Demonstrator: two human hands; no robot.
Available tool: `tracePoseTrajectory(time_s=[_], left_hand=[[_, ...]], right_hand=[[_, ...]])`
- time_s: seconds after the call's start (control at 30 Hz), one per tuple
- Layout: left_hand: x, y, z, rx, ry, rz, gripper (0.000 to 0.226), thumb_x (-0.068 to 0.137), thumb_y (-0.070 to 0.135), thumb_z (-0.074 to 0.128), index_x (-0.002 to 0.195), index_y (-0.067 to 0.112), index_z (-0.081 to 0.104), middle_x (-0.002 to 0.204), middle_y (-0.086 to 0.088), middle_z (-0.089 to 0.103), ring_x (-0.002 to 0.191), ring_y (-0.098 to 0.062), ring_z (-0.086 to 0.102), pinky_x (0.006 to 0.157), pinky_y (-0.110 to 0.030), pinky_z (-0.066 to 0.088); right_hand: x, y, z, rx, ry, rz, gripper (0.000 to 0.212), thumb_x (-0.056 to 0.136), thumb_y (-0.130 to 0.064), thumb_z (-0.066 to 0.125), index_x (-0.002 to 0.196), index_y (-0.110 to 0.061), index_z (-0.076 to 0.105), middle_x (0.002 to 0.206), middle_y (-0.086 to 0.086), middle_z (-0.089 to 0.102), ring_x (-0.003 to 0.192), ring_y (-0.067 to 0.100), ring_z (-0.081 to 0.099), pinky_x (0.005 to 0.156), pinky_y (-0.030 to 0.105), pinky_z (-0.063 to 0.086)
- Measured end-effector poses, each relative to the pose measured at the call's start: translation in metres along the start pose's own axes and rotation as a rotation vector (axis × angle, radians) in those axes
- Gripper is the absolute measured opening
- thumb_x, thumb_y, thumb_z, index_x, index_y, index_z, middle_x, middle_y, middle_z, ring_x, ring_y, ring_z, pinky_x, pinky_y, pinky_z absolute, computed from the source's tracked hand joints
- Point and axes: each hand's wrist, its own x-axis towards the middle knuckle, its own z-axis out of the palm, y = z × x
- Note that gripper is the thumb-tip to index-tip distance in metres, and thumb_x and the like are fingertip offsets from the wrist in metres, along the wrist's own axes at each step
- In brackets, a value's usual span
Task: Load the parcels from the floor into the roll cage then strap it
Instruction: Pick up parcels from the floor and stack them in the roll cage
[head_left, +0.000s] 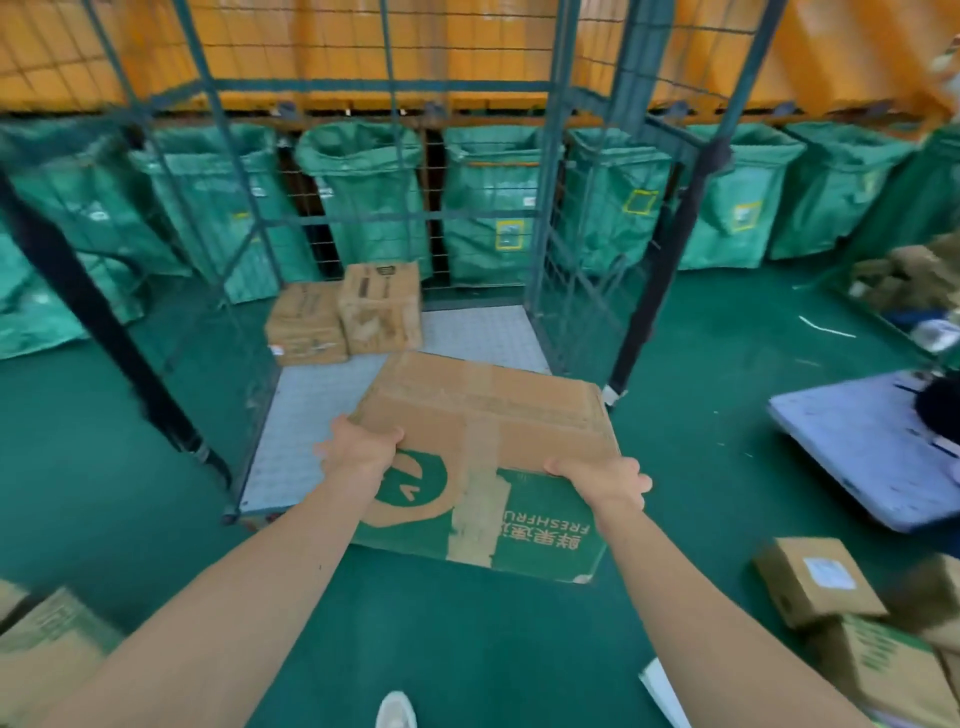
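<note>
Left hand (358, 452) grips the near-left corner and right hand (605, 480) curls over the near-right edge of the green-printed box (483, 410), held at the mouth of the roll cage (551, 156), twelve o'clock. Two brown parcels (382, 306) sit inside at eleven. Loose parcels (815, 579) lie on the floor at four.

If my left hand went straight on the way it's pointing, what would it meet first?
The left hand, gripping the big box, likely meets the roll cage floor first; depth is unclear.
</note>
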Motion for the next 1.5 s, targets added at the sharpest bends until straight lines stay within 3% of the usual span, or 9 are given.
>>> tracePoseTrajectory(time_s=[0.23,0.4,0.53,0.63,0.77,0.87,1.07,1.3,1.5], left_hand=[[0.101,0.026,-0.016,-0.034,0.034,-0.017,0.078,0.051,0.053,0.076,0.116,0.024,0.042,0.117,-0.015,0.055,0.086,-0.037,0.063,0.072,-0.05,0.059],[0.143,0.08,-0.019,0.005,0.008,0.04,0.062,0.071,0.044,0.079,0.116,0.022,0.043,0.118,-0.015,0.055,0.083,-0.036,0.066,0.071,-0.045,0.06],[0.183,0.109,-0.005,0.025,0.004,0.056,0.064,0.07,0.046,0.079,0.117,0.021,0.045,0.12,-0.015,0.055,0.08,-0.035,0.066,0.071,-0.046,0.06],[0.205,0.128,0.01,0.049,-0.015,0.036,0.061,0.075,0.043,0.079,0.118,0.018,0.044,0.123,-0.017,0.052,0.078,-0.033,0.065,0.061,-0.038,0.057],[0.242,0.158,0.042,0.021,-0.04,0.026,0.07,0.075,0.039,0.08,0.128,0.015,0.042,0.12,-0.017,0.055,0.079,-0.033,0.066,0.076,-0.046,0.059],[0.275,0.187,0.072,0.021,-0.034,-0.012,0.073,0.073,0.042,0.08,0.13,0.015,0.043,0.12,-0.016,0.057,0.073,-0.032,0.067,0.073,-0.045,0.06],[0.336,0.249,0.129,0.022,0.032,-0.066,0.063,0.07,0.042,0.082,0.112,0.013,0.046,0.112,-0.017,0.06,0.072,-0.031,0.069,0.069,-0.047,0.061],[0.398,0.287,0.171,0.006,0.089,-0.167,0.07,0.077,0.041,0.079,0.13,0.016,0.042,0.132,-0.018,0.046,0.06,-0.024,0.06,0.052,-0.033,0.052],[0.479,0.294,0.199,0.017,0.092,-0.291,0.071,0.072,0.043,0.08,0.128,0.019,0.043,0.125,-0.015,0.049,0.069,-0.028,0.066,0.067,-0.04,0.06]], right_hand=[[0.036,-0.077,0.065,-0.04,-0.027,-0.042,0.118,0.059,-0.05,0.091,0.146,-0.003,0.027,0.143,0.019,0.032,0.128,0.036,0.044,0.105,0.048,0.044],[0.068,-0.132,0.094,-0.007,-0.008,-0.033,0.117,0.061,-0.049,0.091,0.147,-0.002,0.025,0.143,0.018,0.03,0.128,0.037,0.043,0.105,0.048,0.044],[0.094,-0.164,0.106,0.005,0.01,-0.026,0.113,0.063,-0.045,0.091,0.145,-0.003,0.026,0.143,0.018,0.03,0.128,0.036,0.043,0.104,0.048,0.044],[0.121,-0.185,0.113,-0.005,0.021,-0.019,0.114,0.061,-0.046,0.092,0.145,-0.003,0.028,0.143,0.018,0.03,0.128,0.037,0.043,0.105,0.05,0.044],[0.172,-0.216,0.122,-0.015,0.008,-0.01,0.111,0.06,-0.046,0.092,0.142,-0.004,0.03,0.142,0.017,0.031,0.126,0.037,0.044,0.103,0.051,0.045],[0.222,-0.243,0.128,-0.033,-0.005,-0.009,0.111,0.058,-0.048,0.092,0.141,-0.005,0.031,0.14,0.018,0.032,0.123,0.037,0.046,0.101,0.05,0.047],[0.325,-0.313,0.141,-0.104,-0.052,-0.016,0.116,0.061,-0.049,0.09,0.146,-0.004,0.026,0.14,0.017,0.032,0.125,0.037,0.046,0.101,0.049,0.047],[0.417,-0.375,0.176,-0.18,-0.121,-0.037,0.121,0.062,-0.05,0.09,0.15,-0.004,0.022,0.147,0.017,0.028,0.13,0.037,0.043,0.104,0.05,0.045],[0.487,-0.417,0.238,-0.254,-0.166,-0.024,0.124,0.062,-0.049,0.09,0.152,-0.002,0.019,0.148,0.018,0.026,0.128,0.037,0.047,0.101,0.046,0.047]])
